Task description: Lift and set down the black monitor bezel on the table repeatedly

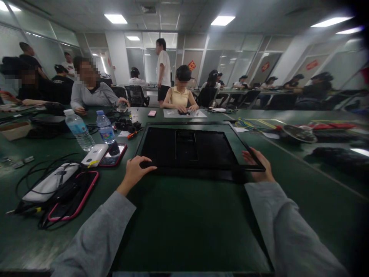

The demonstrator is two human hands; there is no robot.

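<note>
A thin black rectangular frame [253, 167], much like a monitor bezel, is held by its near corners between my hands. At its left near corner my left hand [135, 172] pinches the edge between thumb and fingers. My right hand [263, 164] grips the right near corner, with fingers showing through the opening and behind the bar. Below and inside the frame's outline lies a wide black plastic panel [161, 146] with a recessed middle section, like a monitor's back cover. Whether the frame touches the panel along its left side, I cannot tell.
On the left of the green table [184, 227] are two water bottles [79, 130], phones [73, 196], white power banks [52, 181] and tangled black cables. An orange screwdriver [135, 133] lies beyond. A round metal dish [298, 134] is at right. Several people sit opposite.
</note>
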